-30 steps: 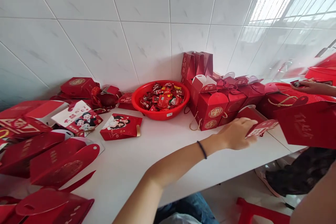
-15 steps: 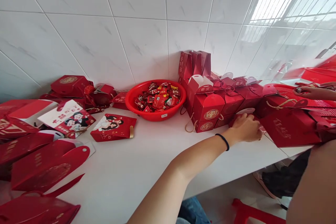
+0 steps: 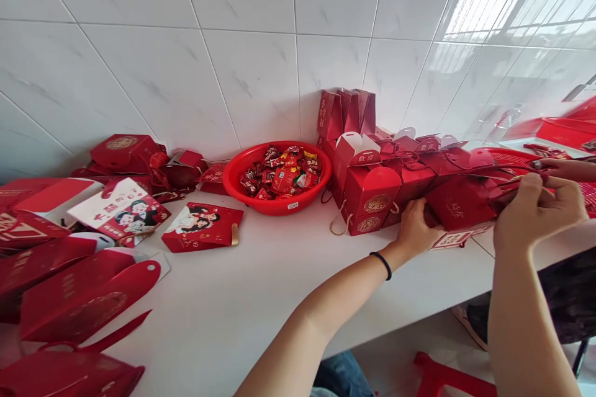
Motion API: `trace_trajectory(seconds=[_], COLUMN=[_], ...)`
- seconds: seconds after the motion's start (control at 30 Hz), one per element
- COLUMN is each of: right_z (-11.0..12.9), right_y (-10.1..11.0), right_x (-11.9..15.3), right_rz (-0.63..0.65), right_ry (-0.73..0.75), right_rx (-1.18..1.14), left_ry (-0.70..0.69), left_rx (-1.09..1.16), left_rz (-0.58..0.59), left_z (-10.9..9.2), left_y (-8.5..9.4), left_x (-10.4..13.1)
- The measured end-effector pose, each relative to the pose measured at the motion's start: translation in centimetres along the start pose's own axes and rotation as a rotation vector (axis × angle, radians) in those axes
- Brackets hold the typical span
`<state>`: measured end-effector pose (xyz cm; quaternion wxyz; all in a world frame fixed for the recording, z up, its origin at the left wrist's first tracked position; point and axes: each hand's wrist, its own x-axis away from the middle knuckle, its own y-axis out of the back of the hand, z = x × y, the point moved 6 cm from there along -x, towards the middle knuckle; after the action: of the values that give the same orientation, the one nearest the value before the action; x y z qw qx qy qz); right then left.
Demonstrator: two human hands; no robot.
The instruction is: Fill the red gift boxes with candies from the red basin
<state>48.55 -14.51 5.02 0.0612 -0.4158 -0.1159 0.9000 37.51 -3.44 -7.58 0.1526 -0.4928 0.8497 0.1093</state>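
1. Head view, box: The red box (image 3: 459,203) lies tilted right of centre in the frame, between the two hands.
2. Head view, left hand: The left hand (image 3: 416,227), below a black wristband (image 3: 382,265), is at the box's left end, fingers partly bent. Whether it grips cannot be told.
3. Head view, right hand: The right hand (image 3: 535,208) is at the box's right end, fingers curled. Whether these close on the box or its cord cannot be told.
4. Head view, right edge: Another person's hand (image 3: 561,169) appears just behind the right hand.
5. Head view, right of centre: Closed boxes (image 3: 375,192) stand stacked beside the red box; paper bags (image 3: 347,110) stand behind the stack.
6. Head view, centre: A red bowl (image 3: 284,206) holds wrapped sweets (image 3: 283,175).
7. Head view, left: A picture box (image 3: 200,226) lies on the white table (image 3: 209,310), near more boxes (image 3: 79,298) at lower left.
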Motion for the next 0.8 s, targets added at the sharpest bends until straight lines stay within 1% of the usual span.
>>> trace_trajectory(seconds=[0.1,0.2,0.3,0.37,0.4,0.53,0.6,0.7,0.8], right_z=[0.1,0.5,0.8,0.7,0.7,1.0,0.9,0.1,-1.6], right_y=[-0.1,-0.2,-0.7,-1.2,-1.3,-0.7,-0.6,-1.0,-1.6], right_x=[-0.3,-0.4,-0.3,-0.2,-0.3,-1.5,-1.8,-1.2,0.1], right_rz=[0.016,0.037,0.108,0.162,0.167,0.075,0.076,0.138,0.190], right_ry=[0.007,0.033,0.027,0.002,-0.003,0.048,0.042,-0.001,-0.063], right_rx=[0.012,0.016,0.040,0.070,0.083,0.105,0.117,0.151,0.169], left_ry=[-0.020,-0.015,0.013,0.016,0.003,-0.060,-0.067,-0.070,-0.083], left_rx=[-0.013,-0.099,-0.171,-0.203,-0.218,-0.276,-0.290,-0.295,-0.293], left_rz=[0.043,0.145,0.215,0.237,0.249,0.294,0.302,0.288,0.282], left_z=[-0.2,-0.9,-1.3,-1.4,-1.5,-1.6,-1.5,-1.5,-1.4], left_y=[0.4,0.5,0.7,0.8,0.9,0.9,0.8,0.7,0.4], left_x=[0.8,1.5,2.1,2.3,2.4,2.6,2.6,2.6,2.9])
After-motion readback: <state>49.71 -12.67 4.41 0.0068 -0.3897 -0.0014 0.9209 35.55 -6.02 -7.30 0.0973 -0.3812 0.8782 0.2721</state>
